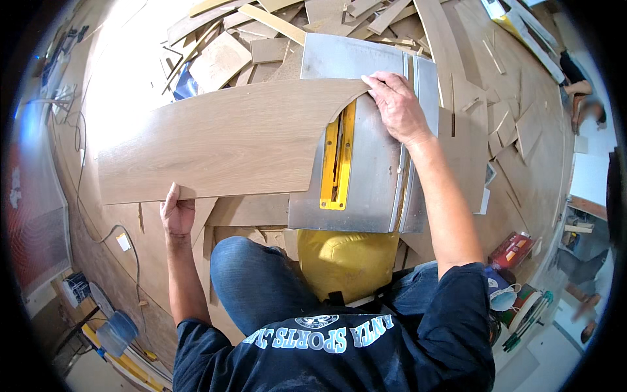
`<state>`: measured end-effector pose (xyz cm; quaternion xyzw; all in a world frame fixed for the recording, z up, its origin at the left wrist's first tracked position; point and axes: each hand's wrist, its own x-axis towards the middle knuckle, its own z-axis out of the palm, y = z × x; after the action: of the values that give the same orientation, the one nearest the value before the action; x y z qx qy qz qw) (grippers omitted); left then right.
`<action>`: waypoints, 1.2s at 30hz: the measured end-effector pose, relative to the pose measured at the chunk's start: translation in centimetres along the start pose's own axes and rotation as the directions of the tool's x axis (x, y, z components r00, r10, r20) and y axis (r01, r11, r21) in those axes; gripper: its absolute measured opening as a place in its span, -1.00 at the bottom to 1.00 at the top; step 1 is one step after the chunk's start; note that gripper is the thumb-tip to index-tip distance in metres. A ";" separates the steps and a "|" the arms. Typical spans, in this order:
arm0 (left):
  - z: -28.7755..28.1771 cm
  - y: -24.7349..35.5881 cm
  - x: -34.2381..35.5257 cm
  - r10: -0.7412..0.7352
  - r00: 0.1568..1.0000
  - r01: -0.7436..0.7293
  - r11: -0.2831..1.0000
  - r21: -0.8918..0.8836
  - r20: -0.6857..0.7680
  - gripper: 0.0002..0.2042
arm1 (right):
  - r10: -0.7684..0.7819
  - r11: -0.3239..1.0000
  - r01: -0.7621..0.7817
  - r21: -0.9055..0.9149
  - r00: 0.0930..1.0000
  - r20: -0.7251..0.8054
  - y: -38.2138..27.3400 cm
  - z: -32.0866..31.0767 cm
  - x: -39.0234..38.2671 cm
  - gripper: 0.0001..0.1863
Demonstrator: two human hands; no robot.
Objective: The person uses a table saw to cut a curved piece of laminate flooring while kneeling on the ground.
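Lt-brn wood-grain plank [215, 140], yel insert [346, 151], gry tabletop [375, 166]

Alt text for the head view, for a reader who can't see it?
A wooden board whose right end curves inward is held partly over a metal saw table: left hand at the near edge, right hand at the far right corner. Scattered offcuts lie beyond.

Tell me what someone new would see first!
Probably the long, brown, wood-grained plank left of centre, curved at its right end: the left hand holds its lower edge, the right hand its tip. Beside that curve, a bright yellow slotted strip stands out on a silver metal tabletop.
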<state>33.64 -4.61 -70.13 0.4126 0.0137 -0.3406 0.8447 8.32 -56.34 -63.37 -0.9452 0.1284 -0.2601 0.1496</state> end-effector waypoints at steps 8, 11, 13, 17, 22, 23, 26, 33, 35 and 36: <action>2.2 -0.8 0.5 0.008 0.997 -0.007 1.000 -0.008 0.072 -0.75 | 0.020 1.000 -0.020 0.022 1.000 0.006 1.2 -0.4 -0.2 -0.69; 2.4 -1.1 0.6 0.005 1.000 -0.005 1.000 -0.001 0.019 -0.77 | 0.026 0.999 -0.026 0.044 1.000 -0.006 1.8 -0.4 -0.2 -0.69; 2.3 -1.3 0.8 -0.002 0.999 0.003 1.000 -0.025 0.047 -0.77 | 0.034 0.997 -0.033 0.063 0.999 -0.019 2.0 -0.3 -0.2 -0.69; 3.4 -1.8 0.8 0.005 1.000 -0.004 1.000 -0.026 0.017 -0.79 | 0.031 0.999 -0.030 0.035 0.999 -0.023 2.4 -0.4 -0.2 -0.69; 3.1 -1.8 1.1 0.015 0.998 -0.012 0.999 -0.039 0.062 -0.79 | 0.033 0.998 -0.032 0.045 0.999 -0.031 2.6 -0.2 -0.1 -0.68; 2.8 -1.8 1.2 0.013 0.999 -0.011 0.999 -0.036 0.049 -0.79 | 0.033 0.999 -0.032 0.043 0.999 -0.033 2.6 -0.2 0.0 -0.68; 3.8 -2.1 1.5 0.004 1.000 -0.004 1.000 -0.028 0.031 -0.79 | 0.031 0.999 -0.030 0.031 0.999 -0.038 3.0 -0.3 0.0 -0.68; 4.4 -2.2 1.6 -0.004 0.996 0.008 0.999 -0.045 0.084 -0.77 | 0.053 0.998 -0.052 0.026 0.998 -0.045 3.3 0.1 0.3 -0.67; 4.4 -2.3 1.7 -0.002 0.996 0.006 0.999 -0.041 0.091 -0.76 | 0.073 0.997 -0.073 0.015 0.997 -0.037 3.5 0.1 0.3 -0.66; 4.5 -2.3 1.7 0.003 0.997 -0.001 1.000 -0.027 0.072 -0.75 | 0.072 0.997 -0.072 0.019 0.997 -0.037 3.5 0.1 0.3 -0.65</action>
<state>32.44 -9.78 -69.27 0.3886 -0.0126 -0.3541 0.8506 8.04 -59.62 -64.49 -0.9337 0.1628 -0.2733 0.1646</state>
